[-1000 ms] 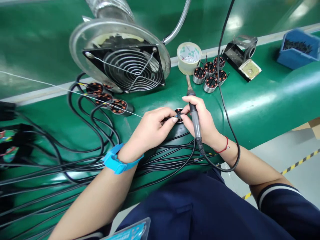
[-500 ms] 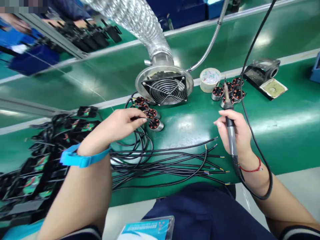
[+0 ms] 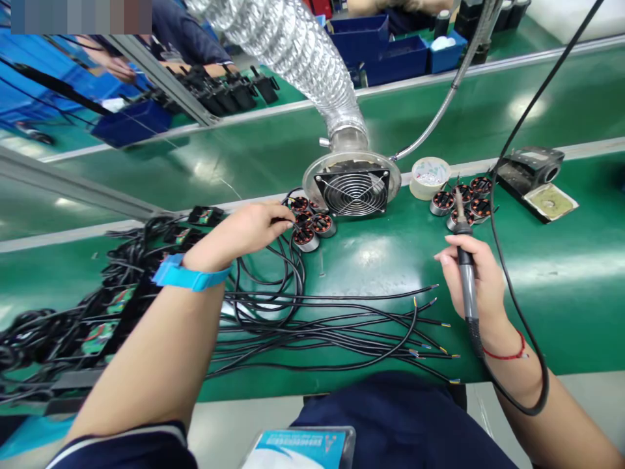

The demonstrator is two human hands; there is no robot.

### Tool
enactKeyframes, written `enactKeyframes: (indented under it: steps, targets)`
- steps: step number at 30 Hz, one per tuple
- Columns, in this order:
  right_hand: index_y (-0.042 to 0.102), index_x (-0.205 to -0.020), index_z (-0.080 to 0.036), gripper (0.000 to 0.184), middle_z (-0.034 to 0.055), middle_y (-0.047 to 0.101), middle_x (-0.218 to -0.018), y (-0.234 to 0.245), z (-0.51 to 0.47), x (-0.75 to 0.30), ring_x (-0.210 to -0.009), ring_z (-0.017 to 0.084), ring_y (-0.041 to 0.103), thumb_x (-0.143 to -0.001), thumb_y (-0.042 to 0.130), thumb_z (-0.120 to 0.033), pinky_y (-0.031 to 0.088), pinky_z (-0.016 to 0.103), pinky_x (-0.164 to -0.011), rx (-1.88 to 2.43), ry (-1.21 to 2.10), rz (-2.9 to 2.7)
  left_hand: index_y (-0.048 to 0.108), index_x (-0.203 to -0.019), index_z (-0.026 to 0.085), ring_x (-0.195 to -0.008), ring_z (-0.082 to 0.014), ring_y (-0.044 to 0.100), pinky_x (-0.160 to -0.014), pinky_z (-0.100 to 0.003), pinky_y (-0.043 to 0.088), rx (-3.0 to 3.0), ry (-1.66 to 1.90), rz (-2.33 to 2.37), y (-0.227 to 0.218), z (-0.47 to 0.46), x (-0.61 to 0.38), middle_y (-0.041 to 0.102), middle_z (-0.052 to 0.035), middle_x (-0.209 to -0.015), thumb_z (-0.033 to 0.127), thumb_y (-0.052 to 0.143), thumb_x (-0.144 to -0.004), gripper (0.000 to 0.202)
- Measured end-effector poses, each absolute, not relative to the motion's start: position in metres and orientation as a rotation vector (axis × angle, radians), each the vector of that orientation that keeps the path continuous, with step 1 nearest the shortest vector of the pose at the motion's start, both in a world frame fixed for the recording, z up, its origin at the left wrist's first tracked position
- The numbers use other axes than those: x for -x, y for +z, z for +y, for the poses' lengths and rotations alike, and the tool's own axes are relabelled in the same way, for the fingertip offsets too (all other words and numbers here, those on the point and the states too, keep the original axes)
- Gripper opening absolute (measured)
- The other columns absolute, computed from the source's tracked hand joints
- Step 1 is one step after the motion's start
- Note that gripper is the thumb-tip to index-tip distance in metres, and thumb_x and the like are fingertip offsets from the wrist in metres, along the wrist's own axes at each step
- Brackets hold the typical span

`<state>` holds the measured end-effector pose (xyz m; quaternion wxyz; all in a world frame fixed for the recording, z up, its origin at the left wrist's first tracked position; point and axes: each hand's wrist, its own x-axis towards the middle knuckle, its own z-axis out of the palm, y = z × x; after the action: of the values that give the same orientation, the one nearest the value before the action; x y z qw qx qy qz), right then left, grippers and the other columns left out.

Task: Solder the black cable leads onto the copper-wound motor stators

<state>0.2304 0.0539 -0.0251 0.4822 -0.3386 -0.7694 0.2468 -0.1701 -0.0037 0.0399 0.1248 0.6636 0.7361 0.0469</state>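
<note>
My left hand (image 3: 263, 228) is pinched shut on a black cable at the edge of the front motor stator (image 3: 306, 240); the fingers partly hide the grip. That stator has copper windings and a silver rim, and it touches others in a small cluster below the fan. In my right hand (image 3: 476, 273) is a soldering iron (image 3: 469, 286), held like a pen with its tip pointing away from me. The tip overlaps a second group of stators (image 3: 481, 208) in view; I cannot tell whether it touches them. Black cables (image 3: 342, 326) with stripped coloured ends lie between my arms.
A fume extractor fan (image 3: 359, 193) on a foil duct (image 3: 303, 58) hangs behind the stators. A tape roll (image 3: 430, 179) and an iron stand with sponge (image 3: 534, 172) are at the right. Black housings with green boards (image 3: 97, 335) crowd the left. A co-worker's hand (image 3: 120, 68) shows beyond.
My left hand has moved left and slightly back, and the front stator has shifted left with it. The whole view has swung. My right hand keeps the same hold on the soldering iron.
</note>
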Motion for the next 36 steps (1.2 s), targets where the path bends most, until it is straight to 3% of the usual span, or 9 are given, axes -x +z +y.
enactKeyframes:
  steps: [5,8,11,14,17,23,26,33,36]
  targets:
    - [0.063,-0.122,-0.026,0.025,0.0004,0.073,-0.087,-0.03,0.054,-0.232,-0.078,0.02,0.074,-0.097,0.063,-0.023,0.063,0.039,-0.077,0.844,0.606,-1.885,0.07,-0.112,0.016,-0.112,-0.0347,0.062,-0.105,-0.05,0.051,-1.987,0.127,2.176,0.03,-0.009,0.17,0.065,-0.0169,-0.116,0.045,0.049,-0.086,0.044]
    - [0.063,-0.124,-0.026,0.027,0.001,0.073,-0.089,-0.036,0.055,-0.233,-0.08,0.02,0.075,-0.097,0.064,-0.025,0.063,0.04,-0.079,0.881,0.638,-1.873,0.052,-0.143,0.011,-0.135,-0.0402,0.049,-0.116,-0.056,0.042,-1.967,0.13,2.333,0.018,-0.009,0.171,0.052,-0.022,-0.141,0.04,0.063,-0.079,0.07]
    - [0.064,-0.123,-0.026,0.026,0.0009,0.074,-0.088,-0.039,0.057,-0.234,-0.08,0.02,0.075,-0.097,0.064,-0.026,0.063,0.039,-0.079,0.895,0.643,-1.867,0.033,-0.157,0.011,-0.148,-0.044,0.036,-0.122,-0.059,0.034,-1.931,0.102,2.376,0.008,-0.002,0.172,0.037,-0.0247,-0.16,0.033,0.069,-0.076,0.091]
    - [0.065,-0.121,-0.025,0.025,0.0014,0.074,-0.088,-0.04,0.058,-0.234,-0.079,0.02,0.074,-0.097,0.064,-0.027,0.062,0.039,-0.078,0.907,0.637,-1.87,0.026,-0.161,0.009,-0.151,-0.043,0.037,-0.124,-0.057,0.034,-1.89,0.074,2.288,0.008,0.008,0.173,0.036,-0.0253,-0.163,0.036,0.066,-0.08,0.095]
    - [0.065,-0.122,-0.024,0.025,0.0016,0.074,-0.089,-0.041,0.059,-0.234,-0.079,0.02,0.074,-0.097,0.064,-0.027,0.062,0.038,-0.077,0.917,0.642,-1.858,0.022,-0.162,0.004,-0.142,-0.0389,0.05,-0.117,-0.049,0.044,-1.845,0.01,2.195,0.015,0.014,0.169,0.046,-0.0265,-0.155,0.038,0.062,-0.083,0.095]
    - [0.065,-0.121,-0.025,0.024,0.0009,0.073,-0.088,-0.042,0.061,-0.234,-0.08,0.02,0.076,-0.097,0.064,-0.026,0.061,0.037,-0.076,0.919,0.661,-1.842,0.058,-0.135,0.011,-0.113,-0.0326,0.067,-0.104,-0.042,0.053,-2.028,-0.154,2.28,0.028,0.014,0.16,0.063,-0.0177,-0.126,0.023,0.049,-0.087,0.05]
    - [0.065,-0.12,-0.024,0.023,0.0004,0.072,-0.086,-0.04,0.061,-0.233,-0.078,0.019,0.075,-0.096,0.064,-0.025,0.06,0.036,-0.073,0.909,0.637,-1.841,0.064,-0.122,0.014,-0.111,-0.0323,0.065,-0.103,-0.042,0.053,-2.054,-0.105,2.257,0.027,0.016,0.167,0.065,-0.0154,-0.115,0.02,0.05,-0.084,0.041]
    - [0.064,-0.12,-0.024,0.023,-0.0001,0.072,-0.086,-0.038,0.061,-0.233,-0.079,0.017,0.074,-0.097,0.063,-0.024,0.059,0.034,-0.076,0.896,0.661,-1.855,0.036,-0.155,0.012,-0.124,-0.0323,0.059,-0.112,-0.046,0.05,-1.835,0.117,2.135,0.025,0.017,0.178,0.046,-0.0151,-0.138,0.024,0.057,-0.071,0.088]
    - [0.064,-0.121,-0.025,0.024,-0.0006,0.072,-0.087,-0.041,0.062,-0.233,-0.08,0.016,0.074,-0.097,0.063,-0.023,0.058,0.032,-0.077,0.9,0.679,-1.86,0.031,-0.159,0.014,-0.132,-0.0351,0.054,-0.119,-0.05,0.044,-1.823,0.097,2.011,0.03,0.018,0.181,0.044,-0.0137,-0.139,0.034,0.061,-0.071,0.096]
